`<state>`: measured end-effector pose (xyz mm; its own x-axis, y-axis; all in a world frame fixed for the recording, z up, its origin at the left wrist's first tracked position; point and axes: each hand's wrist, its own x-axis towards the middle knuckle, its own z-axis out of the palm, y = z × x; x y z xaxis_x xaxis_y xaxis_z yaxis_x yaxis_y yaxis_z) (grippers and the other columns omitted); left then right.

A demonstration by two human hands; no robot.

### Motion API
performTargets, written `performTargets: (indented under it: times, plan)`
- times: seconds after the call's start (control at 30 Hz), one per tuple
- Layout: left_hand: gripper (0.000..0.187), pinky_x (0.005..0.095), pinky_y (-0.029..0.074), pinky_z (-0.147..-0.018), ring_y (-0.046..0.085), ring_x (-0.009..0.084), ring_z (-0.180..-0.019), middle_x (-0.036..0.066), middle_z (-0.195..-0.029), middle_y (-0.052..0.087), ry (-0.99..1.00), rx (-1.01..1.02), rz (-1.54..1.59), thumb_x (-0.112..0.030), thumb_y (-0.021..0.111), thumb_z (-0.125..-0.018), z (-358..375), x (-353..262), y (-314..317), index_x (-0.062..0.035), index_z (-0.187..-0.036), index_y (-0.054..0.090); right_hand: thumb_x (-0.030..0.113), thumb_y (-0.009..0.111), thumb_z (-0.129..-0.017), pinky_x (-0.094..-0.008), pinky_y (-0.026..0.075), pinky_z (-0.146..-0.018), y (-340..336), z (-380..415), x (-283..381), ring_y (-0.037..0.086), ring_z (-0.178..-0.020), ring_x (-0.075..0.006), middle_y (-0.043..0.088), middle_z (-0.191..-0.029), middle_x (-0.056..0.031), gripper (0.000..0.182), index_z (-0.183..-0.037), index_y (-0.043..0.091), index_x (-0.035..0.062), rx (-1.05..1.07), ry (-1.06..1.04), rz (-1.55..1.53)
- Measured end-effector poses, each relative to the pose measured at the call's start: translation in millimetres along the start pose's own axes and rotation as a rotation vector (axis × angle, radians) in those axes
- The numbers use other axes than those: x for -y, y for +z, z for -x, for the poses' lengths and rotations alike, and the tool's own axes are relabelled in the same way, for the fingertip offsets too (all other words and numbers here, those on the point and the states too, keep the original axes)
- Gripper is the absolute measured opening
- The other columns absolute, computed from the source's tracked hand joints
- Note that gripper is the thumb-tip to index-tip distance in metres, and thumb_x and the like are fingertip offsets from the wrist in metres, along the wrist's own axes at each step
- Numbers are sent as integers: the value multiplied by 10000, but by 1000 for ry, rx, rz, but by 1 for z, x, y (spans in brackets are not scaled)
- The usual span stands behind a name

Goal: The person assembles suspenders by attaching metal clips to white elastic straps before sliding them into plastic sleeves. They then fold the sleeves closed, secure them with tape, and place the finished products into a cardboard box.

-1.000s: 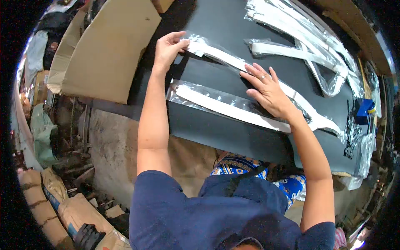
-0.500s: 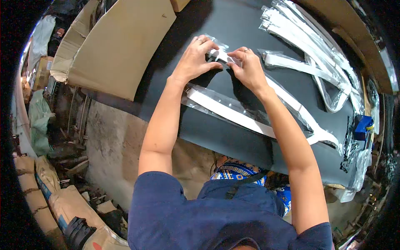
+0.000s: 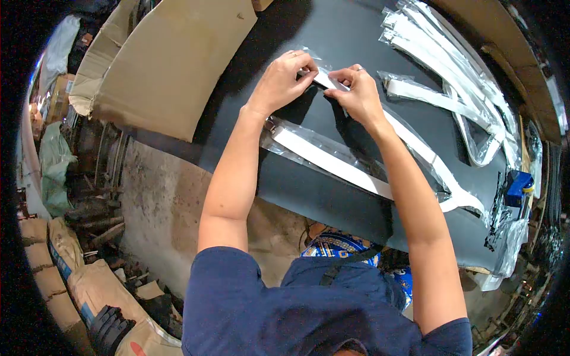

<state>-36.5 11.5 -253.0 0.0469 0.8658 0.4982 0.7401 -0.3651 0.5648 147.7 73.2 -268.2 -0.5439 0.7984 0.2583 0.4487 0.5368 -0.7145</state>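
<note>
A long white strap [image 3: 418, 143] in a clear plastic sleeve lies on the black tabletop [image 3: 320, 191]. Its far end is between my two hands. My left hand [image 3: 284, 82] is closed in a pinch on that end, thumb against the fingers. A short way to the right, my right hand [image 3: 360, 98] pinches the same strap between thumb and fingers. Nearer my body, another sleeved white length [image 3: 332, 161] runs under my right forearm and joins the first at a forked end on the right. My fingers hide part of the pinched end.
Several sleeved white straps [image 3: 442, 53] are piled at the far right, one looped below. An open cardboard box [image 3: 172, 59] stands at the left. A blue tape dispenser [image 3: 518, 188] sits on the right edge, near loose plastic [image 3: 512, 246]. Packed sacks [image 3: 107, 302] are on the floor.
My left fingers have closed from a wider spread into a pinch on the strap's end. My right hand has shifted slightly, still pinching. The whole view has tilted a little.
</note>
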Motion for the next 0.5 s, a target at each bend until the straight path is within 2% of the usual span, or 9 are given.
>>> performTargets:
  times: [0.13,0.23,0.3,0.43,0.5]
  plan:
    - [90,354,503,-753,625,246,-817,95,-837,646,-3,2,8,-50,691,-776,0,-2,-4,-6,-820,626,173,825,-664,-338,503,-744,-1,4,5,613,-824,-247,632,-917,-138,406,-1023,700,30,-23,8,27]
    - [106,349,501,-753,618,243,-817,88,-844,646,87,21,-54,-42,699,-760,-1,1,-2,-18,-849,648,143,810,-681,-360,503,-766,2,9,3,622,-864,-246,641,-927,-137,372,-1016,697,27,-58,-9,22]
    - [117,342,499,-756,611,240,-833,72,-852,647,175,-20,-102,-40,713,-741,-1,6,3,-42,-852,676,99,782,-703,-375,496,-787,8,11,-2,625,-891,-270,643,-932,-135,306,-987,696,23,-137,-123,-26]
    - [110,343,495,-759,604,242,-846,56,-859,648,205,-10,-119,-43,723,-727,-1,8,6,-60,-832,694,50,742,-730,-377,491,-798,5,20,1,611,-913,-330,643,-953,-142,205,-921,681,11,-182,-238,28]
    - [74,341,496,-765,603,237,-844,48,-863,645,169,-1,-134,-54,722,-730,-1,5,7,-69,-798,696,49,729,-729,-391,480,-819,2,21,0,593,-919,-334,635,-953,-148,192,-910,678,9,-165,-239,17]
